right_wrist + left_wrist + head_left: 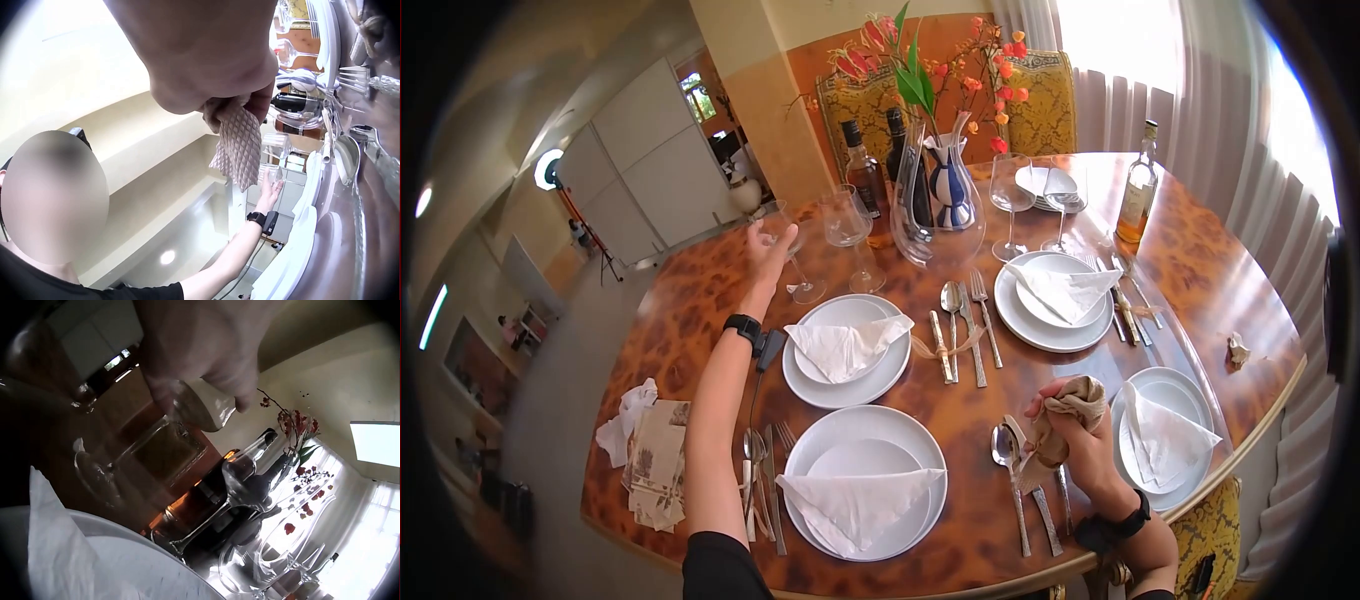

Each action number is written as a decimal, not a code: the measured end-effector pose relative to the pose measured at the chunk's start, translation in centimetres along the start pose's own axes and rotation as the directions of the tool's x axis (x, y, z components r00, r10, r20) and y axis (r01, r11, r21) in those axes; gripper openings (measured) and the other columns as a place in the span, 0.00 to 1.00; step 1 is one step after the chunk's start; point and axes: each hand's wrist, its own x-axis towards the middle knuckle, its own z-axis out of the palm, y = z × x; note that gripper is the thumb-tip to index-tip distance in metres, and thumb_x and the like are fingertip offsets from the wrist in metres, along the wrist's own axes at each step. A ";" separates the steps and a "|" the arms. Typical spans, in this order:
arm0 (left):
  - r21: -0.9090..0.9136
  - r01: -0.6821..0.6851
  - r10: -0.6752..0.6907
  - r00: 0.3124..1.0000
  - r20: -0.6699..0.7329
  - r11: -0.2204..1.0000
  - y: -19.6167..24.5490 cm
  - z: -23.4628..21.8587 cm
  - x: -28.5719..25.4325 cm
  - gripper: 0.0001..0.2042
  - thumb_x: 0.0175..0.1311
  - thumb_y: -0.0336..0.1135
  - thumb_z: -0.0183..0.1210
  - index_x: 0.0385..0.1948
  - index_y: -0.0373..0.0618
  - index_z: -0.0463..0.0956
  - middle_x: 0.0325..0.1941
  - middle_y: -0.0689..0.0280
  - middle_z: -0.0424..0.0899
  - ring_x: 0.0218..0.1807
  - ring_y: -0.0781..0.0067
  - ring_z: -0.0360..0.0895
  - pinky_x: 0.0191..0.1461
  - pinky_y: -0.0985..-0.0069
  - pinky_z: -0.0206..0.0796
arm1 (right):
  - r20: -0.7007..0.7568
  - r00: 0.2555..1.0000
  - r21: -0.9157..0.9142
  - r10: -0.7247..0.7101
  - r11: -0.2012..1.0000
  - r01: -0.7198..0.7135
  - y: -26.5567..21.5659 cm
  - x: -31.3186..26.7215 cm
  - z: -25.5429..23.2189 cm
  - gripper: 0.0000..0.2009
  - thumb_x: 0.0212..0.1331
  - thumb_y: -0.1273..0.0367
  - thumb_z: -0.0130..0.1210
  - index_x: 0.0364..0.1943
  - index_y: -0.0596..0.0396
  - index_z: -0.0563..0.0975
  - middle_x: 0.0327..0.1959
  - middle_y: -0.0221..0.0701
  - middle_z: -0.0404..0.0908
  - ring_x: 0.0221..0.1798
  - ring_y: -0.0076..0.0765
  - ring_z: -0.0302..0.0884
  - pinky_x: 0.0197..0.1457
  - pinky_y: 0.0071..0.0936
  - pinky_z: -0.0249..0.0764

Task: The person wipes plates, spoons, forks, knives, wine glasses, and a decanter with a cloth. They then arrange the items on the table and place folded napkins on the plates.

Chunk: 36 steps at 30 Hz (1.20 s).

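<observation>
At the table's left back, my left hand (770, 258) grips the bowl of a stemmed wine glass (808, 292), its foot low over the tabletop. In the left wrist view, fingers and thumb close round the glass bowl (199, 407) from above. A second wine glass (850, 228) stands just right of it. My right hand (1090, 458) clutches a crumpled beige cloth (1072, 410) above the cutlery at the front right. The right wrist view shows the waffle-textured cloth (239, 147) hanging from the fingers.
White plates with folded napkins (860, 510) are set around the glossy table, with spoons, knives and forks (980, 310) between them. Bottles (863, 170), a clear glass vase (910, 240) with flowers and two more wine glasses (1012, 195) stand behind. Patterned paper napkins (658, 465) lie at left.
</observation>
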 end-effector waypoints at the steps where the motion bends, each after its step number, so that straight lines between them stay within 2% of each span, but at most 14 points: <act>1: 0.012 -0.035 0.035 0.999 0.001 0.999 -0.7 0.2 0.1 0.43 0.49 0.51 0.73 0.64 0.44 0.60 0.40 0.68 0.70 0.40 0.76 0.74 0.35 0.77 0.75 | -0.002 1.000 0.003 0.009 1.000 -0.009 -0.1 0.0 0.1 0.09 0.66 0.76 0.48 0.49 0.60 0.71 0.40 0.37 0.79 0.37 0.32 0.80 0.39 0.30 0.79; 8: 0.065 0.054 -0.057 0.997 0.051 0.996 0.9 0.2 -0.7 0.48 0.47 0.53 0.73 0.67 0.39 0.56 0.47 0.61 0.70 0.46 0.70 0.73 0.44 0.76 0.73 | 0.027 0.999 0.013 -0.036 0.999 0.036 0.3 0.1 -0.2 0.09 0.67 0.76 0.47 0.50 0.60 0.71 0.41 0.36 0.78 0.39 0.29 0.78 0.40 0.28 0.79; 14: 0.146 0.009 -0.031 0.988 0.151 0.989 3.0 -1.3 -1.4 0.57 0.46 0.53 0.73 0.72 0.38 0.43 0.64 0.51 0.66 0.62 0.55 0.68 0.69 0.60 0.57 | 0.006 0.998 -0.045 -0.069 0.997 0.070 0.3 0.1 -0.8 0.09 0.65 0.76 0.48 0.48 0.59 0.72 0.39 0.32 0.79 0.40 0.23 0.76 0.41 0.23 0.76; 16: 0.319 -0.121 0.157 0.984 -0.088 0.940 4.8 -0.8 -2.0 0.50 0.49 0.49 0.71 0.70 0.37 0.48 0.65 0.48 0.65 0.67 0.51 0.62 0.72 0.58 0.49 | -0.005 0.995 -0.029 -0.101 0.994 0.101 0.0 -0.1 -0.7 0.10 0.64 0.76 0.48 0.48 0.58 0.73 0.38 0.31 0.79 0.40 0.22 0.76 0.41 0.23 0.76; 17: 0.321 -0.135 0.168 0.983 -0.079 0.938 5.8 -0.5 -1.9 0.50 0.49 0.49 0.71 0.70 0.37 0.48 0.65 0.48 0.65 0.67 0.51 0.62 0.72 0.58 0.49 | -0.005 0.993 -0.028 -0.116 0.993 0.116 -0.2 -0.1 -0.7 0.10 0.63 0.76 0.48 0.48 0.58 0.73 0.38 0.30 0.80 0.40 0.21 0.75 0.41 0.22 0.75; 19: 0.581 -0.425 0.608 0.778 -0.157 0.694 9.0 -0.2 -2.2 0.40 0.54 0.42 0.66 0.66 0.38 0.55 0.64 0.46 0.65 0.68 0.50 0.60 0.72 0.57 0.48 | -0.003 0.988 -0.031 -0.157 0.987 0.157 -0.1 -0.1 -0.8 0.10 0.63 0.77 0.47 0.48 0.58 0.73 0.38 0.30 0.80 0.40 0.21 0.75 0.43 0.22 0.74; 20: 0.482 -0.534 0.649 0.754 -0.101 0.695 12.3 0.9 -4.0 0.32 0.57 0.38 0.62 0.62 0.37 0.59 0.62 0.46 0.67 0.65 0.51 0.63 0.69 0.56 0.54 | -0.003 0.988 -0.017 -0.157 0.987 0.157 0.0 -0.1 -0.8 0.10 0.63 0.77 0.47 0.48 0.58 0.73 0.38 0.30 0.80 0.40 0.21 0.75 0.43 0.22 0.74; 22: 0.126 -0.548 0.531 0.834 0.148 0.827 15.9 4.1 -5.8 0.31 0.58 0.37 0.61 0.61 0.36 0.60 0.61 0.48 0.68 0.64 0.52 0.66 0.67 0.56 0.58 | -0.004 0.986 0.000 -0.166 0.986 0.166 -0.1 -0.1 -0.8 0.10 0.63 0.77 0.47 0.48 0.59 0.73 0.38 0.30 0.80 0.41 0.21 0.75 0.44 0.22 0.73; 24: -0.005 -0.393 0.361 0.840 0.406 0.920 19.3 8.1 -8.6 0.32 0.57 0.36 0.61 0.62 0.36 0.59 0.62 0.47 0.69 0.63 0.51 0.68 0.66 0.59 0.61 | -0.004 0.984 0.006 -0.177 0.984 0.177 0.1 -0.1 -0.8 0.10 0.63 0.77 0.47 0.48 0.59 0.73 0.38 0.30 0.80 0.41 0.21 0.75 0.44 0.22 0.73; 28: 0.108 -0.477 0.422 0.846 0.327 0.872 13.9 17.2 -5.7 0.36 0.55 0.38 0.63 0.65 0.38 0.56 0.66 0.46 0.65 0.67 0.49 0.64 0.70 0.59 0.57 | 0.006 0.986 0.029 -0.169 0.985 0.169 -0.3 -0.4 -1.0 0.11 0.64 0.76 0.47 0.49 0.59 0.72 0.38 0.30 0.79 0.41 0.22 0.75 0.43 0.24 0.75; 30: 0.338 -0.348 0.319 0.938 0.138 0.874 13.4 19.5 -5.7 0.41 0.52 0.41 0.68 0.67 0.39 0.54 0.68 0.45 0.61 0.68 0.50 0.63 0.68 0.59 0.58 | 0.020 0.985 0.029 -0.171 0.985 0.171 -0.4 -0.5 -1.2 0.11 0.63 0.76 0.48 0.50 0.59 0.72 0.38 0.30 0.79 0.41 0.22 0.75 0.43 0.24 0.77; 31: 0.265 -0.196 0.157 0.974 0.160 0.944 13.3 20.2 -5.3 0.44 0.51 0.40 0.69 0.68 0.39 0.52 0.71 0.45 0.55 0.71 0.50 0.57 0.71 0.61 0.53 | 0.026 0.988 0.067 -0.154 0.986 0.152 -0.5 -0.5 -1.1 0.12 0.63 0.76 0.48 0.50 0.58 0.72 0.38 0.30 0.79 0.42 0.22 0.75 0.43 0.25 0.76; 35: 0.078 -0.043 0.030 0.986 0.161 0.996 11.6 22.5 -3.9 0.41 0.51 0.35 0.70 0.66 0.38 0.55 0.60 0.50 0.73 0.59 0.57 0.72 0.63 0.65 0.63 | 0.021 0.992 0.121 -0.122 0.986 0.119 -0.1 -0.4 -1.3 0.11 0.62 0.77 0.48 0.49 0.58 0.72 0.38 0.30 0.79 0.41 0.22 0.75 0.42 0.25 0.76; 36: 0.151 -0.094 0.087 0.995 0.055 0.984 10.9 22.9 -3.8 0.32 0.48 0.37 0.70 0.56 0.37 0.68 0.44 0.56 0.81 0.47 0.60 0.79 0.55 0.67 0.69 | 0.036 0.992 0.096 -0.120 0.989 0.116 -0.2 -0.4 -1.2 0.11 0.62 0.77 0.47 0.49 0.58 0.72 0.39 0.30 0.79 0.41 0.21 0.75 0.42 0.25 0.76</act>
